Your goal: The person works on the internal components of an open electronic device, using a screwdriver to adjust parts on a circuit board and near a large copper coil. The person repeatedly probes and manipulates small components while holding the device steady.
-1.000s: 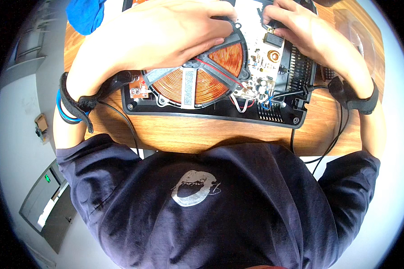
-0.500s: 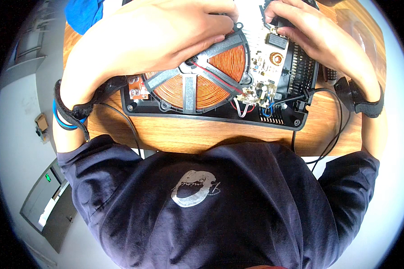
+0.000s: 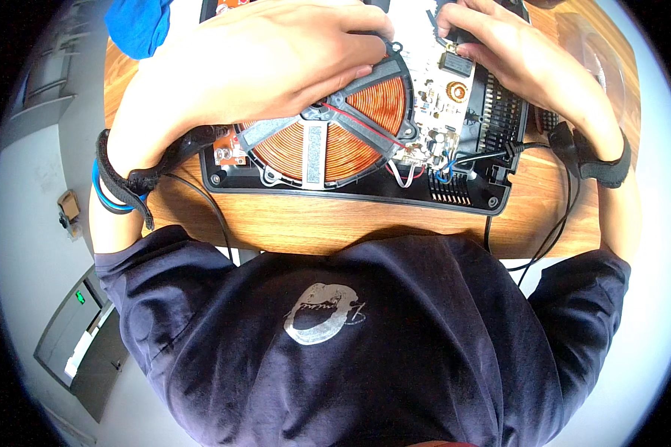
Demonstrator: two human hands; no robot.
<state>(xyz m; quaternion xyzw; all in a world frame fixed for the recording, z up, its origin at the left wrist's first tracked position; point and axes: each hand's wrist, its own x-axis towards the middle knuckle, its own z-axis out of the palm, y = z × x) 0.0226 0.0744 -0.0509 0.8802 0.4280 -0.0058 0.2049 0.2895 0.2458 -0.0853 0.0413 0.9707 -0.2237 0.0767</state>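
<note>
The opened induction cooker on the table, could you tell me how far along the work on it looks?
Done: the top is off the induction cooker, baring copper coil and circuit board. In hand: the left hand lies over the coil's upper edge; the right hand fingers the board's top. Left: coil and board sit in the black base with their wires attached.

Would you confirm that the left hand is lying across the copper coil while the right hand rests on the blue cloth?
Not quite. In the head view the left hand does lie across the copper coil, but the right hand is on the circuit board at the far right of the opened casing, not on the blue cloth, which lies untouched at the table's far left.
</note>
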